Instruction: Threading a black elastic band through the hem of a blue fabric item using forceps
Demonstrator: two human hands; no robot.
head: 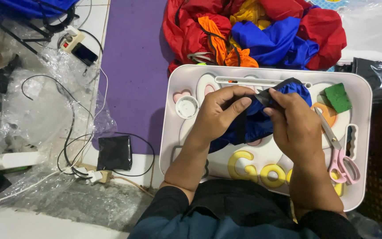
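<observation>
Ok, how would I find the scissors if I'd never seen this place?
Look at the white tray under the two hands. Go to its right edge, past the right hand. The scissors lie there below a green sponge, and they alone have pink handles and metal blades.

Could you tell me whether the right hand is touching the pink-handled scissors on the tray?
Apart. The head view shows the right hand gripping blue fabric, with white tray visible between it and the scissors.
</observation>
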